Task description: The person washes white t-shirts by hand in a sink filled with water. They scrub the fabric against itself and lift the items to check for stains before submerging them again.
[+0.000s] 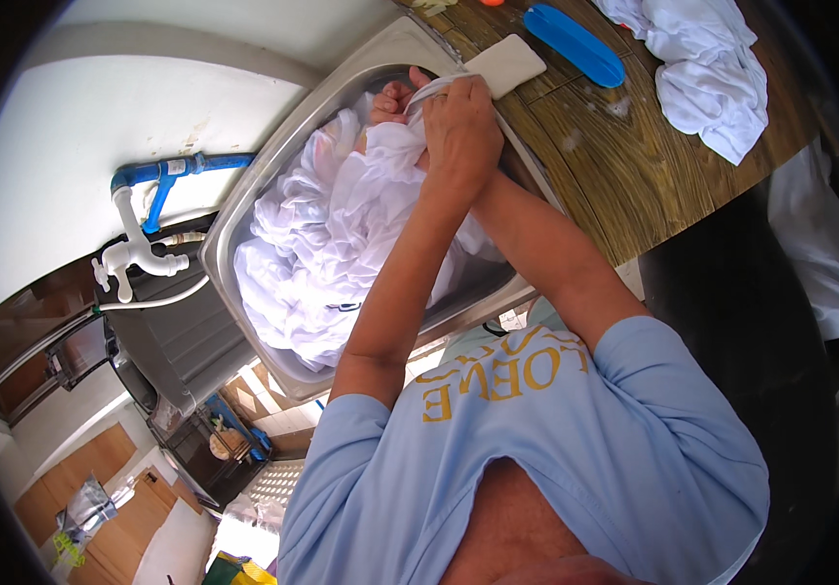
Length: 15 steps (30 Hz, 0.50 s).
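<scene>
Fabric (371, 200), thin and white, fills most of a stainless-steel sink (400, 44) in a loose, crumpled mass. Its folds are soft and deeply wrinkled, bunched into rounded ridges, with faint lilac shadows and a hint of pink toward the upper left. The lower left part is so bright that its creases nearly wash out, and a small dark mark shows near the lower middle.

At the sink's upper end the person's forearms cross, the left over the right. The left hand (460, 127) is closed around a gathered strip of the fabric, a ring on one finger. The right hand (395, 102) lies just beyond, fingers curled and cloth passing over its wrist; I cannot tell whether it grips any.

Touching the sink's rim, a cream rectangular slab (509, 66) rests partly on the wood-grain worktop (614, 180). Farther along lie a blue elongated piece (573, 46) and a rumpled white cloth (712, 83). Left of the sink, a white plastic faucet (134, 249) hangs from blue pipe (181, 169).
</scene>
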Available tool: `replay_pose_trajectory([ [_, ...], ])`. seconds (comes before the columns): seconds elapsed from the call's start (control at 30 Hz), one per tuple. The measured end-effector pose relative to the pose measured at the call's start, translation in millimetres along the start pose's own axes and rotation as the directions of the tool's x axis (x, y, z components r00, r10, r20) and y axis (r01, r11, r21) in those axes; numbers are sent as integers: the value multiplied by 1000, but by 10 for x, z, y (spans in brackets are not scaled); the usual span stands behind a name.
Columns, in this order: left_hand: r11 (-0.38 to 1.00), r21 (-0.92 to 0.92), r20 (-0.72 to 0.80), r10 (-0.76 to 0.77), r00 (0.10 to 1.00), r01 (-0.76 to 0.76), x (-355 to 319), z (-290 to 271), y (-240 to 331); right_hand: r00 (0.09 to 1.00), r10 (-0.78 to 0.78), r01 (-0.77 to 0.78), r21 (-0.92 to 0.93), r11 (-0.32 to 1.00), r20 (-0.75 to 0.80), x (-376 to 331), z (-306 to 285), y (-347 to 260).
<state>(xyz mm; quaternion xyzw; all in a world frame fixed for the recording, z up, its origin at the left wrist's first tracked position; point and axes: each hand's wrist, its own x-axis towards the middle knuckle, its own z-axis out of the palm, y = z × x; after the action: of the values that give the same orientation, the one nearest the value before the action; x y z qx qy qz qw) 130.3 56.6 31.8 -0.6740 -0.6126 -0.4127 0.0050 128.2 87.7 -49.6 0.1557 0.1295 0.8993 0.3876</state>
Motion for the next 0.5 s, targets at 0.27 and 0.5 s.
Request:
replay_pose_trajectory([
  [0.27,98,-805,425,-593,684,585,47,-994,-475,879,-47,-253,-547,798,-474,231,461,298],
  [0.5,98,-765,419,-676,606,637,-209,-1447,-960,931,44,-310,-723,617,-362,227,480,246],
])
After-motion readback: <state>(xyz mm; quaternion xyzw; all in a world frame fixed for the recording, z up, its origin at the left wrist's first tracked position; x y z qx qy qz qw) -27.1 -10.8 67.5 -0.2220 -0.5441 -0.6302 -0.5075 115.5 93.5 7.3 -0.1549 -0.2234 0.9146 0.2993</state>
